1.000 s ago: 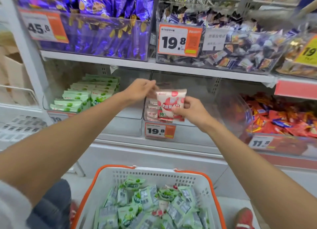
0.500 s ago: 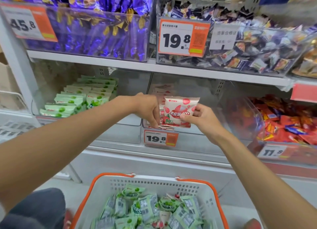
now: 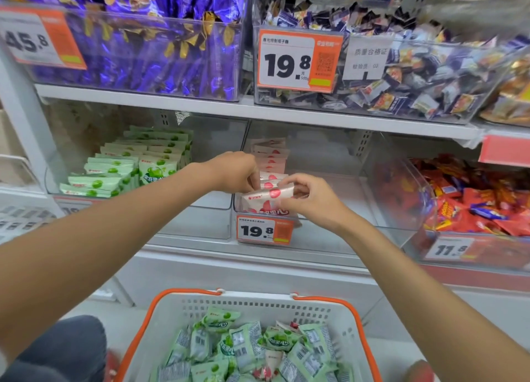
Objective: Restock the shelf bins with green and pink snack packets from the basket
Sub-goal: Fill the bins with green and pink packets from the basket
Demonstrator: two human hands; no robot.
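Nearest, at bottom centre: basket (image 3: 258, 303) with loose green packets (image 3: 246, 344) heaped inside. Above it, at front of middle bin (image 3: 338, 181), over 19.8 tag (image 3: 265, 230): pink packet (image 3: 266, 196), tilted, pinched at its right end by right hand (image 3: 312, 199), fingers curled. Just left: left hand (image 3: 235, 171), fingers curled against pink row (image 3: 271, 156) standing behind packet; gripping or only pressing, cannot tell. Farther left, in next bin (image 3: 200, 224): green rows (image 3: 129, 166), neatly stacked. Farthest, on upper shelf: purple bags (image 3: 149, 52), mixed sweets (image 3: 415, 75).
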